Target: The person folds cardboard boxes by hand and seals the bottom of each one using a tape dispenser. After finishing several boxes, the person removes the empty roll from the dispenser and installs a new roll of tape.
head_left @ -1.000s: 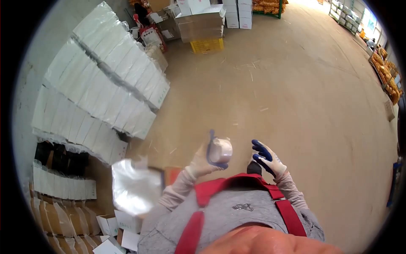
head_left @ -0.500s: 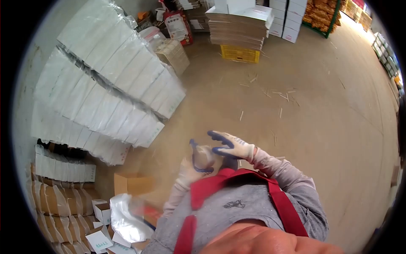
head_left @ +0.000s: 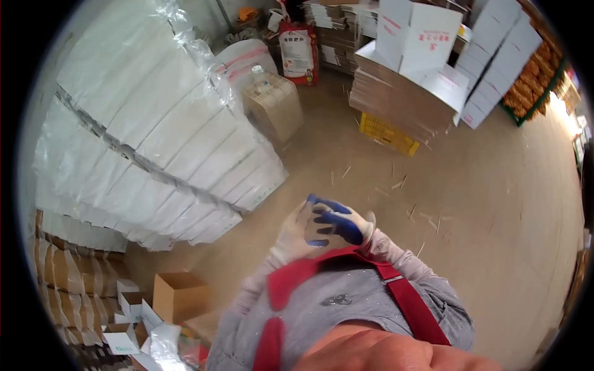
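Note:
Both hands wear white gloves with blue-coated palms and are raised in front of my waist, over the floor. My left hand (head_left: 296, 231) is cupped, its blue fingertip and thumb tip standing apart, with nothing visible between them. Facing it, my right hand (head_left: 346, 224) is turned inward with its blue fingers bent and spread, holding nothing I see. The fingers of the two hands overlap in this view, right by each other. Just below them crosses the red apron strap (head_left: 328, 255) over my grey shirt (head_left: 346, 287).
White cartons under plastic film (head_left: 154, 136) rise on my left. Below them sit an open brown box (head_left: 179, 297) and small white boxes (head_left: 124, 341). Ahead, flattened cartons (head_left: 402, 93) rest on a yellow crate (head_left: 387, 133), near a plastic jug (head_left: 272, 108). Sticks (head_left: 401, 182) litter the floor.
My hands have come closer together and the right fingers have bent inward. The view has shifted, so the carton stack and yellow crate now appear lower and further right.

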{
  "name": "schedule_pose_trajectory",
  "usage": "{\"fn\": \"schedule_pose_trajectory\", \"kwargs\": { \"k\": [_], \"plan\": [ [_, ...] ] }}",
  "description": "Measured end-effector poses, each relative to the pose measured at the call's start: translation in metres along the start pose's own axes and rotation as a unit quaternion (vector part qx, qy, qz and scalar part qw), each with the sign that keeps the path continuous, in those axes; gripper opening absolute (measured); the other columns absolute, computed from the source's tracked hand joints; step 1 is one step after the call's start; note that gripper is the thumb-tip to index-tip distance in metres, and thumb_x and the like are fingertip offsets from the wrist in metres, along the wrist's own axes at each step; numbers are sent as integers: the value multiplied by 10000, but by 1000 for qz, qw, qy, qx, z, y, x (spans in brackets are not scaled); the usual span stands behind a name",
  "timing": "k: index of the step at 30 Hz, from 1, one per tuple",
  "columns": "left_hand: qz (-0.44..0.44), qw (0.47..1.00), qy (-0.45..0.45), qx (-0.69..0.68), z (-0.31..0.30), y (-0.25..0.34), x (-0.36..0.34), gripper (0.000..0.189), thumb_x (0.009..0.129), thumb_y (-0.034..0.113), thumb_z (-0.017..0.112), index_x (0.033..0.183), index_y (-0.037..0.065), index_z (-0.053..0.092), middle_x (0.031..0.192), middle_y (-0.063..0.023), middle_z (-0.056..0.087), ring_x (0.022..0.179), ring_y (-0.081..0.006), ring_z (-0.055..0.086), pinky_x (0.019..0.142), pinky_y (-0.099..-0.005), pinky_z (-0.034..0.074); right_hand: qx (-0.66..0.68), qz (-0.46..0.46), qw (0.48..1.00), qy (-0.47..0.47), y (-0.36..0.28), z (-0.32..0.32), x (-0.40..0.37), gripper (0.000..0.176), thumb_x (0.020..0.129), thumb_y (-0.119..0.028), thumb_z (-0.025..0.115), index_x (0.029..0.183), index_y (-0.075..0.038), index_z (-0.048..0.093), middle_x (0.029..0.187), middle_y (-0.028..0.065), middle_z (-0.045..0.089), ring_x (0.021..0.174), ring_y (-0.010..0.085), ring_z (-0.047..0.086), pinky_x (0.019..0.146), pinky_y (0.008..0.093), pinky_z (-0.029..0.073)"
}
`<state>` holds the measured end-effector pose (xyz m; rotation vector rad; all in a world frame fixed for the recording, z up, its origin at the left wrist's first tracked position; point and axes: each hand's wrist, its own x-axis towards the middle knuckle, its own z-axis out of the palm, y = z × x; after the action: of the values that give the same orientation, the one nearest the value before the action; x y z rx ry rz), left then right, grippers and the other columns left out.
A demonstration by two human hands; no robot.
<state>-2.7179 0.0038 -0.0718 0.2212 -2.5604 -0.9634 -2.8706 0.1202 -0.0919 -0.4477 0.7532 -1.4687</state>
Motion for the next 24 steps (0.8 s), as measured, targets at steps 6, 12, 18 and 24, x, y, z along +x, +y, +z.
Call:
{"fn": "schedule_pose_trajectory", "kwargs": {
  "k": [6,12,18,24],
  "plan": [
    [-130,970,66,192,10,-52,126,1073,552,309,822,1389,6,223,1344,-191,394,1172,-378,432,969,-438,384,-153,-8,988,-34,-133,-101,130,582,907,-213,563,1391,-26,300,1386,85,382,1246,172,391,1009,282,347],
    [-170,949,138,226,10,-85,229,974,557,340,806,1328,-6,322,1236,-215,449,1102,-396,461,928,-455,400,-161,55,979,-111,-170,-137,234,476,898,-84,513,1356,-48,387,1227,80,541,1063,145,534,922,267,435],
    [-230,944,149,182,-27,-128,294,960,586,391,797,1341,30,326,1244,-225,437,1123,-393,455,938,-454,402,-57,105,963,-243,-235,-169,316,580,938,-320,472,1445,-187,223,1369,107,411,1188,202,455,961,359,401],
    [-224,965,97,94,-85,-165,401,913,537,335,842,1273,3,415,1307,-206,428,1237,-386,374,1031,-426,318,-579,-272,746,-187,-304,-181,387,583,927,-393,454,1389,-69,309,1289,121,477,1149,225,496,939,345,420]
  ]
}}
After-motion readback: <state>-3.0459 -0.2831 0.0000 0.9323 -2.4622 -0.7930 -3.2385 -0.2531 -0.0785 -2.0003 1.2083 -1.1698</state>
